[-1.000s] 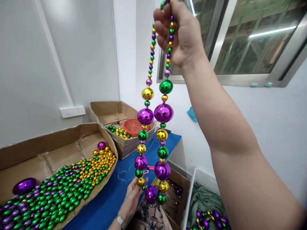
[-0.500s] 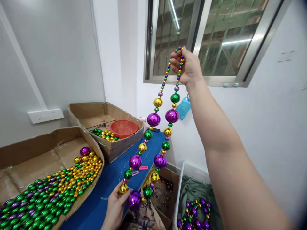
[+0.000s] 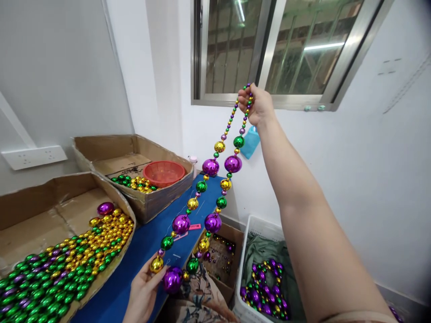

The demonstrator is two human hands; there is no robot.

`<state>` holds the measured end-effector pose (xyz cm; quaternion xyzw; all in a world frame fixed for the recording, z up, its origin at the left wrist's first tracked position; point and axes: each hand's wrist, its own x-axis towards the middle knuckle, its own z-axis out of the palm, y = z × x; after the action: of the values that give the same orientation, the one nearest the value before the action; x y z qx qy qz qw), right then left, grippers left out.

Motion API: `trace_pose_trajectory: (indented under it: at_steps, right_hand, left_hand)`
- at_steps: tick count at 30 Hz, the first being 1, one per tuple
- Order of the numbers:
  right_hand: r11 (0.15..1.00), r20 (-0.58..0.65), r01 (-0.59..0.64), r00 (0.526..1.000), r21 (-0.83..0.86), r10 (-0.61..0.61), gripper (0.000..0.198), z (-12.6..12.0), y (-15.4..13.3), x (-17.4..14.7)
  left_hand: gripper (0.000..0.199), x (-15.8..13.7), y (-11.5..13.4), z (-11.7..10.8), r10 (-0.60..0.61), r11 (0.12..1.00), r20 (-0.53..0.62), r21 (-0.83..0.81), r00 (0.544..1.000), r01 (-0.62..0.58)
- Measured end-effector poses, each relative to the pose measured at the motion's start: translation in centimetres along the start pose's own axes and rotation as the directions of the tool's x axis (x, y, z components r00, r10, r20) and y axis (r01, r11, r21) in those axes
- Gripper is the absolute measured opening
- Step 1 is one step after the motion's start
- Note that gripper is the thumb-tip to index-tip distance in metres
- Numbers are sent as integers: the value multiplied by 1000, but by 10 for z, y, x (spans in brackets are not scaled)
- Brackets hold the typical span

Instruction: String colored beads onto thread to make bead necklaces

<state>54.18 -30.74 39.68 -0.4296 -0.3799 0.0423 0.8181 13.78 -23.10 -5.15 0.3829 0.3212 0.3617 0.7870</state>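
Note:
A long bead necklace in shiny purple, green and gold stretches between my two hands. My right hand, raised in front of the window, is closed round the small-bead end of the loop. Low over the blue table, my left hand pinches the strand at a gold bead, beside the largest purple bead. Both sides of the loop hang apart and slant down to the left.
Loose beads fill a cardboard box at left. Behind it, another cardboard box holds beads and a red basin. Below right stand a floor carton and a white crate with bead necklaces on green cloth.
My right hand has come down a little with the necklace's upper end. The view has shifted right, so the boxes and window appear farther left.

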Motion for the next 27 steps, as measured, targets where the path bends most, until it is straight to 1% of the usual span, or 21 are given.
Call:
trace_pose_trajectory:
  at_steps: [11, 15, 19, 27]
  right_hand:
    - [999, -25, -31, 999, -29, 30, 28, -16, 21, -9]
    - [998, -39, -26, 999, -52, 24, 29, -21, 27, -11]
    - [997, -54, -39, 998, -70, 36, 31, -25, 33, -14]
    - [997, -78, -77, 994, -5, 76, 26, -27, 39, -19]
  left_hand:
    - [72, -2, 0, -5, -9, 1000, 33, -12, 999, 10]
    - [73, -3, -1, -5, -39, 999, 7, -28, 999, 39]
    - [66, -2, -2, -3, -58, 997, -17, -45, 998, 57]
    - [58, -2, 0, 1, -67, 992, -74, -116, 995, 58]
